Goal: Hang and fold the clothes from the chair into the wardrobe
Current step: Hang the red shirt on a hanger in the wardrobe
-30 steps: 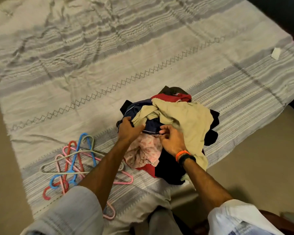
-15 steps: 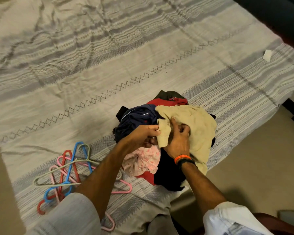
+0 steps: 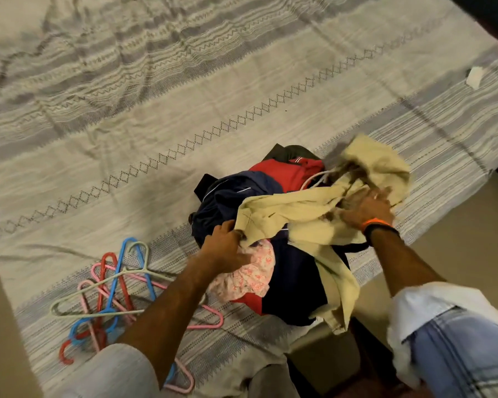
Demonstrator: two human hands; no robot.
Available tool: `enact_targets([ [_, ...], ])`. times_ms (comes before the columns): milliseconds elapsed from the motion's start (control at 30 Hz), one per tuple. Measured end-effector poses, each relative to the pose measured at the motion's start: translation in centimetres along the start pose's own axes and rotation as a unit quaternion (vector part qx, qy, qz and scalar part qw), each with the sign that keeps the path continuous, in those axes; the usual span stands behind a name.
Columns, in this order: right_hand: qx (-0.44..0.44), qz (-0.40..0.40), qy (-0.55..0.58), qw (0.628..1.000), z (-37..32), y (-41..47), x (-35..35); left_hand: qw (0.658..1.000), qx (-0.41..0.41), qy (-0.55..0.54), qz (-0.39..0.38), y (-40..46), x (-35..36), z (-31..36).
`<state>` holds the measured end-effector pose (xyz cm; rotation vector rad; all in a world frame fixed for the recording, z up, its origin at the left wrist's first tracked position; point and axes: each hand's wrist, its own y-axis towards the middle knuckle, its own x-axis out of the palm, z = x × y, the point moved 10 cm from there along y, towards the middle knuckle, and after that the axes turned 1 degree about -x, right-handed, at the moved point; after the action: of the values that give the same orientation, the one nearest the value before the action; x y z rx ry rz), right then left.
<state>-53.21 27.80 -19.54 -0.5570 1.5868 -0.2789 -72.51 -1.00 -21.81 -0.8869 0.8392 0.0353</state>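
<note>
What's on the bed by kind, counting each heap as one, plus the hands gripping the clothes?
Clothes pile: 1
Hanger heap: 1
Small white scrap: 1
Hands gripping the beige garment: 2, left hand and right hand
Total: 5

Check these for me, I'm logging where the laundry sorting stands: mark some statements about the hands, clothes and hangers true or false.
1. Both hands grip the beige garment. True: left hand at one end, right hand at the other.
2. The hangers hang on a rail. False: they lie in a tangle on the bedspread.
3. The pile of clothes sits on the bed. True.
4. The hangers lie to the right of the pile. False: to its left.
5. A shirt is already on a hanger. False: all the hangers are bare.
</note>
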Motion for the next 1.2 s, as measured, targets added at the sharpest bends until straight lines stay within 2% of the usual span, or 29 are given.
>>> enact_targets([
  [100, -0.13, 0.064, 0.055, 0.988, -4.0, -2.6, 0.1, 0.997, 0.012, -0.023, 0.073, 0.4, -1.3, 1.7],
  [167, -0.261, 0.013, 0.093, 0.961, -8.1, -6.5, 3.3, 0.995, 0.055, 0.009, 0.081, 0.8, -1.3, 3.9],
  [233, -0.367, -0.049, 0.002, 0.929, -11.0, -9.1, 7.4, 0.991, 0.095, 0.064, 0.074, 1.4, -1.0, 6.0],
  [267, -0.381, -0.05, -0.037, 0.923, -11.5, -9.3, 8.6, 0.988, 0.103, 0.089, 0.068, 1.7, -0.9, 6.5],
  [467, -0.319, 0.055, -0.041, 0.945, -10.9, -5.8, 4.9, 0.983, 0.025, 0.178, 0.022, 3.5, 0.5, 3.5],
  [567, -0.251, 0.1, -0.124, 0.955, -8.2, -3.1, 1.7, 0.974, -0.067, 0.214, 0.027, 3.8, -0.7, 0.0],
  [667, -0.215, 0.063, -0.295, 0.929, -6.5, -1.6, 2.6, 0.958, -0.212, 0.195, 0.019, 3.1, -3.0, -4.1],
  [733, -0.209, 0.017, -0.34, 0.917, -6.3, -1.7, 4.2, 0.943, -0.254, 0.218, -0.003, 2.7, -3.8, -4.9],
  [833, -0.213, 0.044, -0.301, 0.928, -7.5, -2.6, 4.4, 0.937, -0.199, 0.283, 0.054, 3.1, -5.8, -1.7],
  [900, -0.248, 0.102, -0.215, 0.939, -9.7, -3.6, 3.7, 0.957, -0.13, 0.234, 0.11, 3.8, -6.8, 1.2],
  [967, -0.307, 0.143, -0.113, 0.934, -12.4, -4.6, 2.9, 0.968, -0.032, 0.186, 0.166, 4.9, -7.4, 4.4],
  [1033, -0.33, 0.042, -0.029, 0.943, -13.9, -4.6, 4.3, 0.961, 0.102, 0.175, 0.188, 5.4, -7.2, 7.9],
  [1100, -0.337, -0.115, 0.068, 0.932, -14.5, -4.8, 6.6, 0.949, 0.191, 0.199, 0.154, 6.1, -5.6, 9.6],
  [1133, -0.336, -0.169, 0.102, 0.921, -14.4, -5.1, 7.6, 0.945, 0.207, 0.217, 0.128, 6.6, -4.8, 9.5],
  [1200, -0.281, -0.204, 0.2, 0.916, -13.1, -4.6, 8.4, 0.945, 0.194, 0.253, 0.078, 7.3, -3.7, 8.0],
])
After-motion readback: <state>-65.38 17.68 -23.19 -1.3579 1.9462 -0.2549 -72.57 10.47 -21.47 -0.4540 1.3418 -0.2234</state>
